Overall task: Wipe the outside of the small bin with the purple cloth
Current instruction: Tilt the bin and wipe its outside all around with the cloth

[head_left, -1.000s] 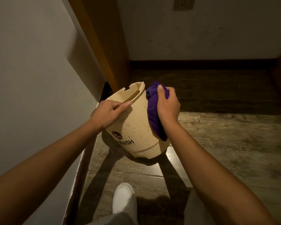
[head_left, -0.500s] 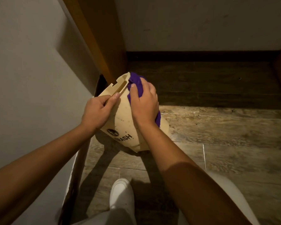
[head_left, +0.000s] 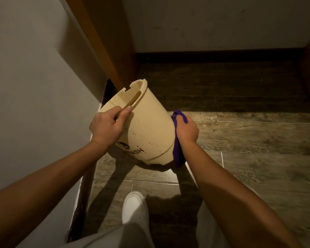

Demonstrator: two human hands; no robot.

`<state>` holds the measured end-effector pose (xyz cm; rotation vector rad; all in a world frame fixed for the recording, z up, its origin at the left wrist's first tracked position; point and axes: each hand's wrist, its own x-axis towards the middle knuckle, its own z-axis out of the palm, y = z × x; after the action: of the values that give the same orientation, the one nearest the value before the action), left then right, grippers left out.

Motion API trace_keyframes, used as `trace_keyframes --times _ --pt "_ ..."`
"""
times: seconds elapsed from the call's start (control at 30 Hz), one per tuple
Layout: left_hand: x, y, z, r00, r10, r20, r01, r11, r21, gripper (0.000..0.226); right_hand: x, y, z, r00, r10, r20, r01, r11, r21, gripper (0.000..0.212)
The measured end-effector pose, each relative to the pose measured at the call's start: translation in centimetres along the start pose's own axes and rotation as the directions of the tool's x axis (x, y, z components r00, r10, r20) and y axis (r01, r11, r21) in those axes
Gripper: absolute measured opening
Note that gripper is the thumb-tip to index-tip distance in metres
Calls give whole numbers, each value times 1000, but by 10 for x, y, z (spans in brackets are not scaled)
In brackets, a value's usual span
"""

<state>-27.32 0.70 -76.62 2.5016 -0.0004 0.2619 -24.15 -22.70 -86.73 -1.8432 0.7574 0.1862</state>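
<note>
A small cream bin (head_left: 149, 126) with dark lettering near its base is held tilted above the floor, its open rim pointing up and left. My left hand (head_left: 107, 127) grips the rim, thumb along the outer wall. My right hand (head_left: 187, 129) holds the purple cloth (head_left: 177, 140) pressed against the bin's right side, low down near the base. Most of the cloth is hidden between the hand and the bin; a tail hangs below.
A white wall (head_left: 34, 86) stands close on the left, with an orange-brown door frame (head_left: 104, 42) behind the bin. Wood-look floor tiles (head_left: 258, 158) stretch to the right. My white shoe (head_left: 134, 206) is below the bin. A dark skirting runs along the far wall.
My right hand has slid the cloth from the bin's upper rim down its right side toward the base. The bin has tilted and its spotted front wall now shows.
</note>
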Motion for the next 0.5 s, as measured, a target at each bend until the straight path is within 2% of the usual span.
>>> trace_keyframes --times 0.13,0.27,0.33,0.43,0.5 --pt "0 1 -3 1000 3 -8 -3 1000 -4 65 -28 -23 13 985 -162 -56 167 980 106 28" --pt "2 10 5 1000 20 2 -20 999 28 59 -64 -58 31 922 -375 -93 386 905 180 40" --pt "4 14 8 1000 24 -7 -23 999 30 55 -79 -76 44 894 -438 -94 448 870 206 43" --pt "6 13 4 999 22 -24 -22 1000 -17 50 -100 -88 60 869 -489 -82 495 849 183 46" --pt "9 15 3 999 32 -28 -33 999 -29 46 -104 -85 65 828 -556 -75 561 823 92 48"
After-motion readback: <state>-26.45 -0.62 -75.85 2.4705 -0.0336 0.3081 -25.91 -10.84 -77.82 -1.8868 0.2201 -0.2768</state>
